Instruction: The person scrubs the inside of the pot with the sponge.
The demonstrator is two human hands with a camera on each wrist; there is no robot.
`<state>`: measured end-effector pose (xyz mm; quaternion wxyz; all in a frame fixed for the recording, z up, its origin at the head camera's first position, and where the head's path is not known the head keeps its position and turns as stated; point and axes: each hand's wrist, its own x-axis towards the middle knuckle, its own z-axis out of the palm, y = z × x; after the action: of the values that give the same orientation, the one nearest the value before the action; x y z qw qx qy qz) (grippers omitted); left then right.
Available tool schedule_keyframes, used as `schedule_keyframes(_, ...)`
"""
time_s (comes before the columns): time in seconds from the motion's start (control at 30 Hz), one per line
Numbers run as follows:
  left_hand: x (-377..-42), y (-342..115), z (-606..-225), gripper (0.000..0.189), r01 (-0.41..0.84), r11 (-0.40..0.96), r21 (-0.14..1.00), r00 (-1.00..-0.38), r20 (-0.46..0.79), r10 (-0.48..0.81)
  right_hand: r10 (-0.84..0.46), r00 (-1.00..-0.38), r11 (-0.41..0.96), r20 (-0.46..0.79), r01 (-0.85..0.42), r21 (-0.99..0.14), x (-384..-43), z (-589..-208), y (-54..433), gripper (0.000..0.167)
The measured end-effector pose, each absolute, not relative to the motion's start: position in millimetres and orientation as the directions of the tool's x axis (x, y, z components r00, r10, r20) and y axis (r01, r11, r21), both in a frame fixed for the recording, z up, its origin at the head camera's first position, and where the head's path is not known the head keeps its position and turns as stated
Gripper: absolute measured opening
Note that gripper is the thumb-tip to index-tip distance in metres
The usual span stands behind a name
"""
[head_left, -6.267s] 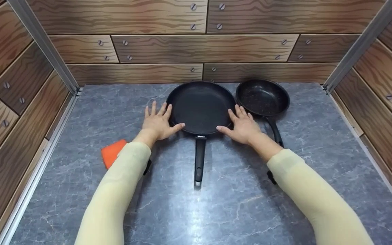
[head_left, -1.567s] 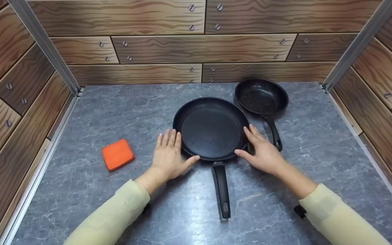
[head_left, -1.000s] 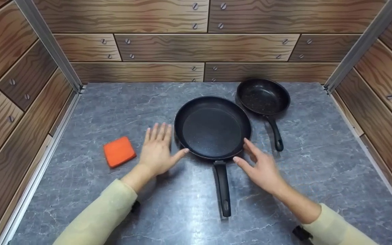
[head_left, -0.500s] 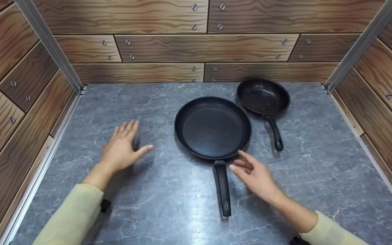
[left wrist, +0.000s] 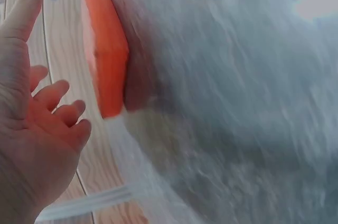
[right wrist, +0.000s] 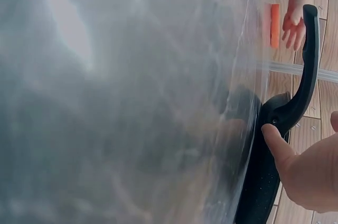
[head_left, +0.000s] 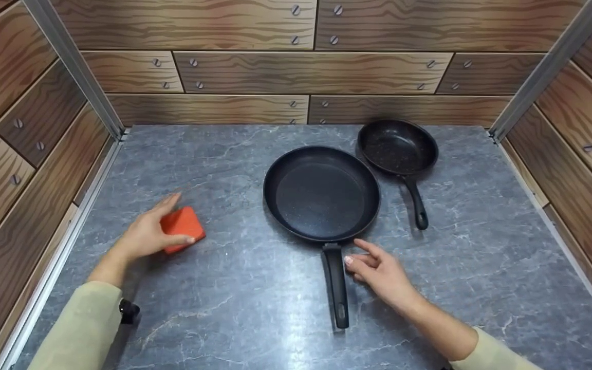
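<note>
My left hand [head_left: 147, 231] reaches over the left edge of a thick orange square pad [head_left: 185, 226], thumb and fingers spread apart around it. In the left wrist view the pad [left wrist: 105, 49] lies flat, with a gap between it and my loosely bent fingers [left wrist: 53, 94]. A large black frying pan [head_left: 321, 195] sits mid-table, its handle [head_left: 336, 288] pointing toward me. Just right of the handle's root hovers my right hand [head_left: 383, 277], fingers loosely bent and holding nothing. In the right wrist view its thumb [right wrist: 277, 145] overlaps the base of the handle [right wrist: 306, 76].
A smaller speckled black frying pan [head_left: 398, 146] stands at the back right, close beside the large pan's rim, handle toward me. Wood-patterned walls [head_left: 255, 74] enclose the grey marbled table [head_left: 224, 318] at the back and sides.
The large frying pan was drawn toward me and slightly right. Since then my left hand has left its rim and moved left to the orange pad; my right hand has slipped down beside the handle.
</note>
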<state>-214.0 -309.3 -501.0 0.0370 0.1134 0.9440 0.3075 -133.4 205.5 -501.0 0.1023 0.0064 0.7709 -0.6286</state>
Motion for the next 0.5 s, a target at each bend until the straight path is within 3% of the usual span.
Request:
schedule_keyframes(0.23,-213.9,-322.2,-507.8,0.115,0.139,0.758,0.638,-0.96,-0.102,0.262,-0.214,-0.946,0.109,-0.243,0.224,-0.968,-130.9,-501.9,206.7,0.076)
schedule_keyframes(0.5,-213.1,-327.0,-510.6,0.109,0.146,0.741,0.655,-0.953,-0.108,0.283,-0.28,-0.917,0.061,-0.283,0.277,-0.959,-130.6,-502.3,205.4,0.083)
